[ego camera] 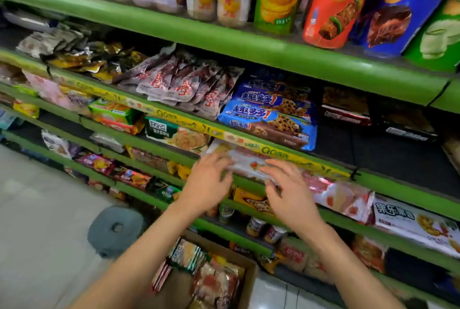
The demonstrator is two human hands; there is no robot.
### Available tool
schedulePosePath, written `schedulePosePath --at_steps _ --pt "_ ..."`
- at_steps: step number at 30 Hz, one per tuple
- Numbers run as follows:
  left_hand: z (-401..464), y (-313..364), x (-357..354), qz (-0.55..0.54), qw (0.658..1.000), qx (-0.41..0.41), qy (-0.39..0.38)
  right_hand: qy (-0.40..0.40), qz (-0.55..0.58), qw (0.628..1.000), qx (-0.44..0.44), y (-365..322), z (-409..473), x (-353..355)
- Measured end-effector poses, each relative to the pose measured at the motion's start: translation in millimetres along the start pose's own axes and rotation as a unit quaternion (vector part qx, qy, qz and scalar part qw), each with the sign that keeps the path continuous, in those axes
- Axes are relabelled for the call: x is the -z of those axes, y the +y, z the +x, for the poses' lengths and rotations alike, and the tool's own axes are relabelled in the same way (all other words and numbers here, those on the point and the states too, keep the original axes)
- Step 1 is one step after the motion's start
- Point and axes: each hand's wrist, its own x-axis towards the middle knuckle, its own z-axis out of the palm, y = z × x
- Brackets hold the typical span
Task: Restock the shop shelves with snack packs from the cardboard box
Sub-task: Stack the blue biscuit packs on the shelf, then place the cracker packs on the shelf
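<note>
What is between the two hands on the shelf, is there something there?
In the head view, a pink-and-white snack pack spans the gap between the left hand and the right hand; both hands rest on it at the shelf edge.

Soft blur, wide-angle edge distortion

A bare dark stretch of shelf (373,154) lay open right of the blue cookie packs (271,114), while red-and-white pouches (184,84) crowded the left side.
</note>
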Motion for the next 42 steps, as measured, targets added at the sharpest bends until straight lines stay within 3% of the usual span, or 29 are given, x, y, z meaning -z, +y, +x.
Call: schedulePosePath --at_steps 4,8,11,19,24,27,35,39,42 --pt "-53 -69 -35 -0.112 0.982 0.145 -0.05 -0.132 0.031 0.99 -0.026 -1 -20 -57" --pt "-117 -135 -82 -0.175 0.936 0.303 -0.05 -0.274 0.05 0.957 -0.082 17 -48 -129" --pt "-163 -175 -123 -0.251 0.873 0.414 -0.055 -0.375 0.052 0.918 -0.12 40 -77 -190" --pt "-243 -267 -273 -0.383 0.681 0.622 0.044 -0.55 0.036 0.798 -0.246 132 -152 -365" --pt "-267 -335 -396 -0.393 0.61 0.687 -0.028 -0.587 0.006 0.75 -0.303 201 -199 -477" --pt "-273 -382 -457 -0.383 0.599 0.701 -0.057 -0.614 0.001 0.73 -0.301 241 -226 -543" --pt "-266 -545 -533 -0.364 0.572 0.731 0.079 -0.58 0.09 0.728 -0.353 298 -243 -715" --pt "-254 -622 -528 -0.409 0.562 0.699 0.168 -0.559 0.187 0.694 -0.414 285 -256 -789" --pt "-241 -657 -521 -0.483 0.532 0.656 0.229 -0.536 0.26 0.655 -0.465 264 -265 -845"
